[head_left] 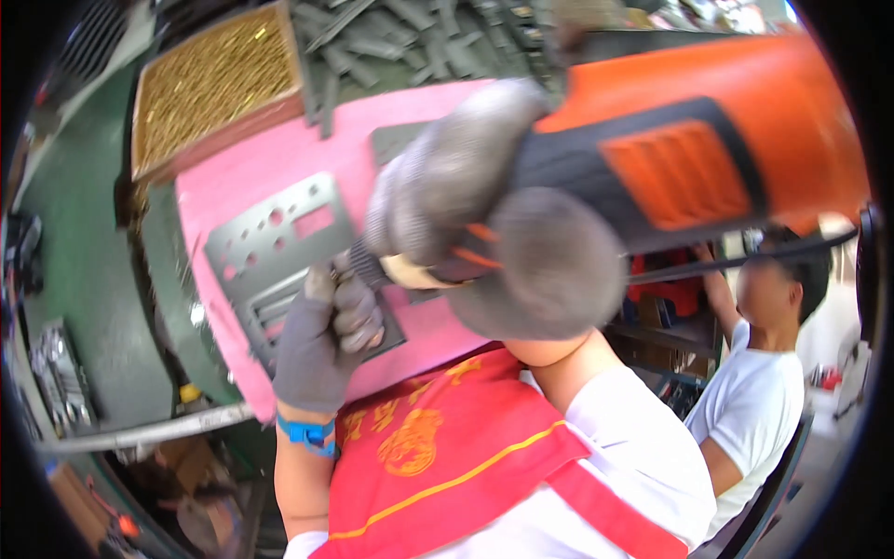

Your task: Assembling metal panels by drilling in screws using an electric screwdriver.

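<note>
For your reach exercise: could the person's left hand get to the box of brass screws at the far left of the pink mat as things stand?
Probably yes. The left hand rests on the grey plate, and bare pink mat lies between it and the box of screws.

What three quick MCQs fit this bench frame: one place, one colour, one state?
1. Where does the perforated grey metal plate lie?
A. on the pink mat
B. in the box of brass parts
C. on the floor

2. What colour is the power tool body?
A. blue
B. orange with black
C. yellow

3. What is the left hand doing?
A. hanging free
B. gripping the tool
C. resting on the plate

Answers:
1 A, the pink mat shows around the plate and through its holes.
2 B, orange casing with a black grip.
3 C, its gloved fingers lie on the plate's edge; the right hand grips the tool.
</note>
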`<state>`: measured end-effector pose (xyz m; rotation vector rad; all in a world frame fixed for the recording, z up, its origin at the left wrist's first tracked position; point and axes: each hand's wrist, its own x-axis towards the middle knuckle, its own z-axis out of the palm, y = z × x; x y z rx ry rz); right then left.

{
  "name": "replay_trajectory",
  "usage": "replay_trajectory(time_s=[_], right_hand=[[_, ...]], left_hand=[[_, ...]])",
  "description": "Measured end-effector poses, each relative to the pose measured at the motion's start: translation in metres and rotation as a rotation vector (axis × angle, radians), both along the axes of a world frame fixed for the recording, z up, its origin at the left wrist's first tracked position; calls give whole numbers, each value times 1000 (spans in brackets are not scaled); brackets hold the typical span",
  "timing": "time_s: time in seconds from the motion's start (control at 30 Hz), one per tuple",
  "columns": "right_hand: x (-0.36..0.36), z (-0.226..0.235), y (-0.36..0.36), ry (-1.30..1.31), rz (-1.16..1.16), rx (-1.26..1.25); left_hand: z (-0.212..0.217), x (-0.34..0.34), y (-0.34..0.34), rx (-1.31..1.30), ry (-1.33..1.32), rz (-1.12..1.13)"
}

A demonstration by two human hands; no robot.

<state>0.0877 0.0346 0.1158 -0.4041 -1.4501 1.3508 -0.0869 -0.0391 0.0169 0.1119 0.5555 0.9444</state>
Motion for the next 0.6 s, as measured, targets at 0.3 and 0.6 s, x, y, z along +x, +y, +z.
replay_trajectory(time_s=[0.3,0.6], right_hand=[[-32,-2,-4,93,-556,8],[-44,-1,-7,138,-725,96]], left_hand=[[-28,1,-3,514,774,136],[-22,-9,6,251,427,53]])
